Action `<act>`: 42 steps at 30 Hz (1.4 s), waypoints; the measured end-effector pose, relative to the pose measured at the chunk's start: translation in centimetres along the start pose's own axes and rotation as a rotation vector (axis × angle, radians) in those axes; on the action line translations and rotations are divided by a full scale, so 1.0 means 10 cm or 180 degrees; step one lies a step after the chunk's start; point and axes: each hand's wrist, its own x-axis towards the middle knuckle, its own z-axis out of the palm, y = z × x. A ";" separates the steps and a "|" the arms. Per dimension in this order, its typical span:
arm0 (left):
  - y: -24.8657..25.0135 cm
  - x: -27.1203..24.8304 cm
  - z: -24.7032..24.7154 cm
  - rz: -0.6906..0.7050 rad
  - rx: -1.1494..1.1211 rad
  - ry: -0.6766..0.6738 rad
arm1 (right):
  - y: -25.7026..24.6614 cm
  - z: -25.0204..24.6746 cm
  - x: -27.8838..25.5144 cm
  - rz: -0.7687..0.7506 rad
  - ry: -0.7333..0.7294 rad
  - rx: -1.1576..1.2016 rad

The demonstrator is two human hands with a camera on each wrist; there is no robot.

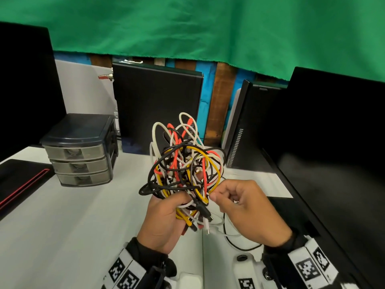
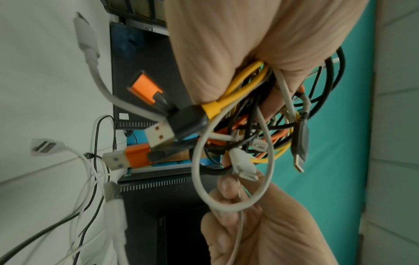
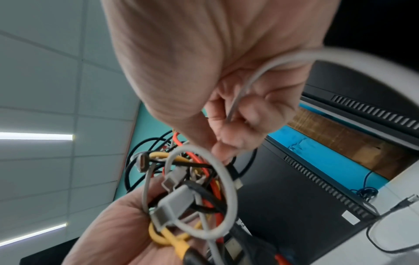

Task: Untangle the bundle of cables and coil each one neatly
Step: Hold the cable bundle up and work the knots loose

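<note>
Left hand (image 1: pixel 164 215) grips the cable bundle (image 1: pixel 183 163) above the bench (image 1: pixel 73 215); right hand (image 1: pixel 248 209) pinches a white cable (image 3: pixel 238 100), where tugging risks tightening knots

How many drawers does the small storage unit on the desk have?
3. The storage unit stands at the desk's left rear; its drawers are stacked: top, middle, bottom. None looks hidden.

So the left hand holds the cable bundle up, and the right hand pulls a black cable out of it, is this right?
Only the colour is wrong. The left hand does hold the cable bundle up, but the right hand pinches a white cable, as the right wrist view shows.
</note>
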 end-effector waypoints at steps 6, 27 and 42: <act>0.05 0.01 -0.05 0.0060 0.0282 0.0077 | 0.01 0.04 0.02 0.0106 -0.0186 0.0094; -0.16 0.05 -0.07 0.1062 0.1555 -0.0221 | -0.20 -0.41 -0.13 -0.0588 0.1227 -0.0528; -0.49 -0.16 0.14 0.2028 0.4749 -0.0230 | -0.32 -0.15 -0.18 -0.0145 0.1209 -0.1582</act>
